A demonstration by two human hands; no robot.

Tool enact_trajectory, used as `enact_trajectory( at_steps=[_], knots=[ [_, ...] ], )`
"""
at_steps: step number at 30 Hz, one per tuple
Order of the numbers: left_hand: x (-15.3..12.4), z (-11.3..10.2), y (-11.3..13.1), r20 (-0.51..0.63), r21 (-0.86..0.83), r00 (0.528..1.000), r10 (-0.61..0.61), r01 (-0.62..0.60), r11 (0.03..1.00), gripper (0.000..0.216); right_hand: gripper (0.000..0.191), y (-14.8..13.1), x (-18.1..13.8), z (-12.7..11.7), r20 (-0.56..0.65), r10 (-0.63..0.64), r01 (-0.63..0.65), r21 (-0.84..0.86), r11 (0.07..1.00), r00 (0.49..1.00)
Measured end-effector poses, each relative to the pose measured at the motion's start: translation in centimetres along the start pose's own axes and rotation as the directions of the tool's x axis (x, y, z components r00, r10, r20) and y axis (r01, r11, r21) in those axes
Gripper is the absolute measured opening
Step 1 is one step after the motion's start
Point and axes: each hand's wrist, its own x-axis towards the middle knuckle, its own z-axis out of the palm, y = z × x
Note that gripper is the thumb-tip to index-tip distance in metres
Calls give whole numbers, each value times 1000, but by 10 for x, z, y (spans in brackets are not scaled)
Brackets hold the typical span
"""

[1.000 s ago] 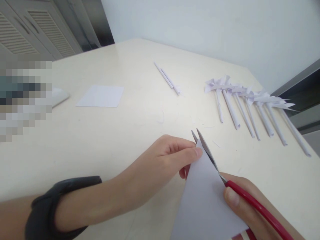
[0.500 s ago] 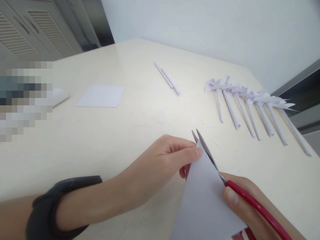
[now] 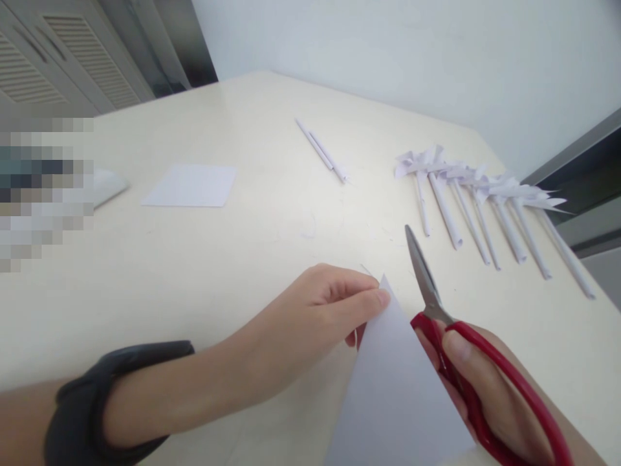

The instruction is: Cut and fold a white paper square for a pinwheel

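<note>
Near the front of the table, my left hand (image 3: pixel 334 301) pinches a white sheet of paper (image 3: pixel 395 395) close to its pointed top corner, thumb on the upper face. The sheet's lower end runs out of the picture. My right hand (image 3: pixel 478 382) grips red-handled scissors (image 3: pixel 427 278), its fingers in the loops. The blades are together, point away from me, and lie to the right of the paper's edge, apart from it. A thin paper strip (image 3: pixel 365 268) shows just beyond the left fingertips.
Several paper pinwheels on rolled sticks (image 3: pixel 478 188) lie in a row at the right. Two rolled paper sticks (image 3: pixel 320 152) rest at the back middle, a stack of white paper (image 3: pixel 191 186) at the left. Small paper scraps (image 3: pixel 308 226) dot the white table (image 3: pixel 252 136). A wall stands behind.
The scissors, then along the paper's right edge with blades slightly apart, have moved right off the sheet and shut. My left hand keeps its pinch in nearly the same spot.
</note>
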Motion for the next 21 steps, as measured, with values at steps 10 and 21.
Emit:
enact_trajectory(
  at_steps=[10,21],
  knots=[
    [-1,2,7,-29,115,998,-52,55,992,34,26,-9,11,1,9,26,-26,105,994,1000],
    [6,1,5,212,111,956,-204,184,977,13,17,-2,15,-13,-186,-186,234,288,929,965]
  ],
)
